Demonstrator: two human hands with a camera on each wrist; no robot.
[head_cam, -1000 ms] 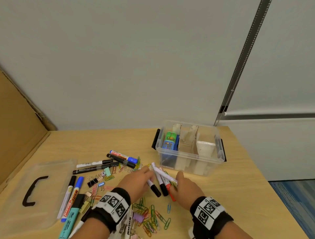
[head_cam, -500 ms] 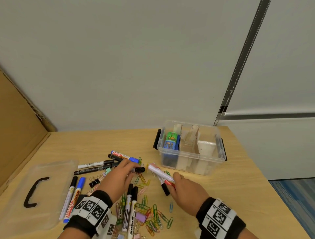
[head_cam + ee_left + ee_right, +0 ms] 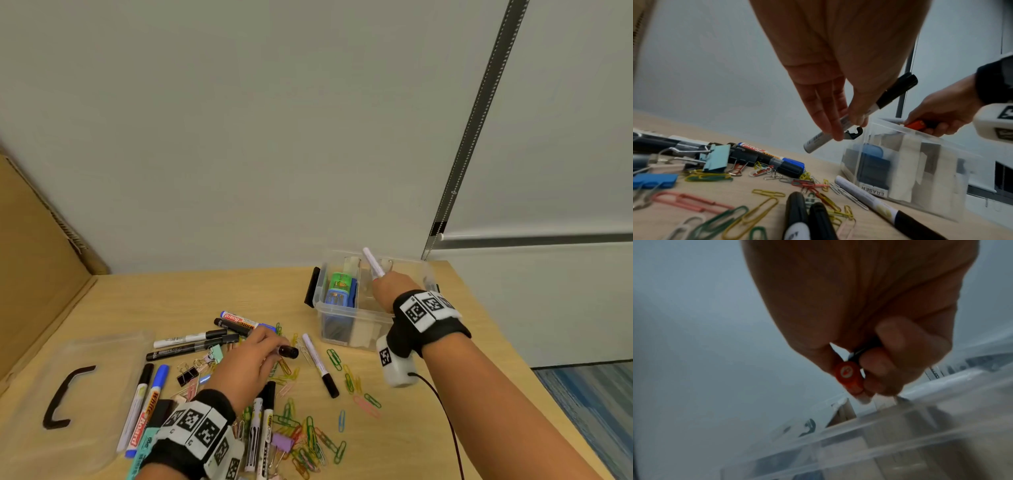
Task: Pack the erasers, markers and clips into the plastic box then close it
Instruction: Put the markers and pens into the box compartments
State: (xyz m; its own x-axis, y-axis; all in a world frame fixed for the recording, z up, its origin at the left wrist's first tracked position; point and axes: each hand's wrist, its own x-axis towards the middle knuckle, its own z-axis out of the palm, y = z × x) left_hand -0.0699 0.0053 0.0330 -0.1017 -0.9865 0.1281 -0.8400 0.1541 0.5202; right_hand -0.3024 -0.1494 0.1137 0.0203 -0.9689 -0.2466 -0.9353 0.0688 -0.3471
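The right grip [image 3: 388, 291] is curled round markers [image 3: 849, 378], one red-capped and apparently one black, over the open box [image 3: 342, 329] at the counter's [image 3: 428, 394] far side. The left grip [image 3: 840, 113] pinches a black-capped marker [image 3: 896, 92] just above the loose markers and clips [image 3: 308, 442] near the box.

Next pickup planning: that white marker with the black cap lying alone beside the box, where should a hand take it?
Pinch the white marker mid-barrel from above, fingers across its width. It lies flat, apart from the other markers, only paper clips near it.
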